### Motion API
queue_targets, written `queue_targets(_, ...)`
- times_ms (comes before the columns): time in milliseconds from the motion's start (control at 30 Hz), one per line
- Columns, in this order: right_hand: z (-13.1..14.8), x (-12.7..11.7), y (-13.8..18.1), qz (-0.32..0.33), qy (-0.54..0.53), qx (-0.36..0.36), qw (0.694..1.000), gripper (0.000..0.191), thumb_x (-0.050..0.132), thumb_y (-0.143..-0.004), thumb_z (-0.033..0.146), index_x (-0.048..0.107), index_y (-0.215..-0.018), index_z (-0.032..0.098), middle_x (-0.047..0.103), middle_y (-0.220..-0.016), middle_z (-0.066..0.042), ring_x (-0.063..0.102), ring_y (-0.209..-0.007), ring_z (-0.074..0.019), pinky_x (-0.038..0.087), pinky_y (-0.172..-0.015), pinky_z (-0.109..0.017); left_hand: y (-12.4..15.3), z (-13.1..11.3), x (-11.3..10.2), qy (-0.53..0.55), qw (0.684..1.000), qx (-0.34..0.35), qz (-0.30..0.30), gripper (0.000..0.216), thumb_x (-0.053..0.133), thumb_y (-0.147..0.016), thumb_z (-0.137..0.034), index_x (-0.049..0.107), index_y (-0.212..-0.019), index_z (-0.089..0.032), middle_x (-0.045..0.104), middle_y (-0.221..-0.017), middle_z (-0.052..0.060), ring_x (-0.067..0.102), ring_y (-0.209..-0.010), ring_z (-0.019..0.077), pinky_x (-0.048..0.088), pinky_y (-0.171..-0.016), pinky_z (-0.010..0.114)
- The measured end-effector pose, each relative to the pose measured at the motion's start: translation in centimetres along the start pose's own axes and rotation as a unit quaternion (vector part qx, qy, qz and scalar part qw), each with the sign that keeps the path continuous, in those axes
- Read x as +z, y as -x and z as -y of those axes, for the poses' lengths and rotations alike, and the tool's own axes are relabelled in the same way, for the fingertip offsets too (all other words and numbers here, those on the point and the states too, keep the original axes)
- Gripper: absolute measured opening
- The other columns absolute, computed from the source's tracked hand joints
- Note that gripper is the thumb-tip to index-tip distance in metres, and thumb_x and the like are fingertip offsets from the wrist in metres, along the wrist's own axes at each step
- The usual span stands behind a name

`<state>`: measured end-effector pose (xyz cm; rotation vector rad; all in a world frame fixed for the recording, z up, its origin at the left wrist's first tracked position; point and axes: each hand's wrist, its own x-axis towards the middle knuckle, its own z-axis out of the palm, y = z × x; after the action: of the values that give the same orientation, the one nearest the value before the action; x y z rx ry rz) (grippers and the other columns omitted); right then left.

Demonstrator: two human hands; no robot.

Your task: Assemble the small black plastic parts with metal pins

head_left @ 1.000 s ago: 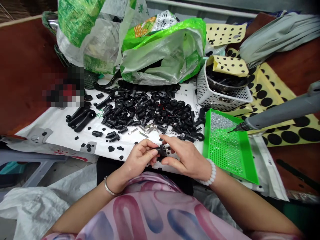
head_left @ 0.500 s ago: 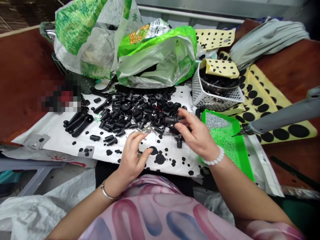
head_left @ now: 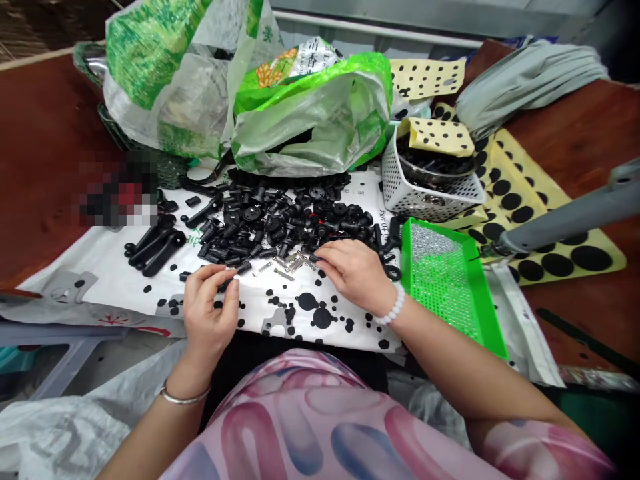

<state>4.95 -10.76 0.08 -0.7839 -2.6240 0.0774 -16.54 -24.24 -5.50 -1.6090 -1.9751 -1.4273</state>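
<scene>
My left hand (head_left: pixel 210 317) is at the near left edge of the heap. Its thumb and fingers close around a small black plastic cylinder (head_left: pixel 226 284), mostly covered by the fingers. My right hand (head_left: pixel 357 275) is palm down, its fingertips pinched together beside small silver metal clips (head_left: pixel 284 274). A dark tip shows at those fingertips, but what they hold is hidden. Behind both hands spreads a heap of black plastic parts (head_left: pixel 275 223), with knobs and short cylinders among them. Black crank-like handles (head_left: pixel 164 253) lie together on the left.
On the right stand a green perforated tray (head_left: pixel 487 313) with small silver pieces and a white basket (head_left: pixel 430 200). A grey electric screwdriver (head_left: pixel 565 217) juts in from the right. Plastic bags (head_left: pixel 310 140) lie behind the heap; black stickers (head_left: pixel 321 318) dot the white sheet (head_left: pixel 113 267).
My left hand has moved left to the small black cylinders. My right hand has come left and nearer to me, away from a larger black part, to beside the metal clips.
</scene>
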Motion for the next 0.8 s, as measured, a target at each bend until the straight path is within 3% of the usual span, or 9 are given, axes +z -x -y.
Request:
queue_targets(200,1.2,2.2,-2.5,0.084,0.146,-0.094,0.981,0.021,0.047,-0.085,0.008,0.065,-0.077,0.014,0.062,-0.082,-0.008,0.047,-0.080,-0.0206,0.033,-0.078,-0.037,0.5,0.5,-0.2,-0.018,1.000,0.009,-0.002,0.019,0.058,-0.077,-0.015,0.063,-0.096,-0.016,0.057,-0.099,0.009,0.055,-0.096,0.0196,0.045,-0.089,0.036)
queue_targets(400,1.9,3.8,-2.6,0.079,0.197,-0.111,0.971,0.022,0.047,-0.084,0.007,0.066,-0.074,0.012,0.056,-0.079,-0.010,0.044,-0.081,-0.0220,0.029,-0.087,-0.041,-0.8,0.6,0.1,-0.061,0.997,0.032,0.029,0.017,0.057,-0.079,-0.021,0.062,-0.094,-0.016,0.057,-0.099,0.009,0.056,-0.095,0.0202,0.044,-0.087,0.036)
queue_targets(533,1.8,4.1,-2.3,0.073,0.193,-0.112,0.972,0.021,0.049,-0.084,0.008,0.065,-0.072,0.013,0.056,-0.080,-0.009,0.044,-0.082,-0.0222,0.029,-0.090,-0.042,-2.7,0.4,1.5,-0.113,0.988,0.069,0.079,0.016,0.056,-0.081,-0.027,0.063,-0.091,-0.017,0.060,-0.097,0.009,0.056,-0.093,0.0222,0.041,-0.084,0.038)
queue_targets(667,1.6,3.9,-2.1,0.057,0.184,-0.115,0.975,0.021,0.047,-0.085,0.010,0.064,-0.073,0.014,0.057,-0.083,-0.009,0.045,-0.084,-0.0222,0.029,-0.093,-0.041,-4.4,-0.1,3.5,-0.187,0.963,0.114,0.154,0.023,0.057,-0.079,-0.031,0.063,-0.096,-0.017,0.058,-0.104,0.013,0.053,-0.096,0.0278,0.038,-0.084,0.043)
queue_targets(800,1.4,2.8,-0.9,0.010,0.159,-0.087,0.983,0.023,0.043,-0.086,0.009,0.060,-0.072,0.015,0.057,-0.078,-0.008,0.045,-0.078,-0.0207,0.031,-0.089,-0.041,-5.2,-0.2,4.3,-0.214,0.953,0.125,0.176,0.026,0.058,-0.077,-0.032,0.063,-0.098,-0.017,0.057,-0.108,0.015,0.050,-0.100,0.0307,0.035,-0.085,0.046)
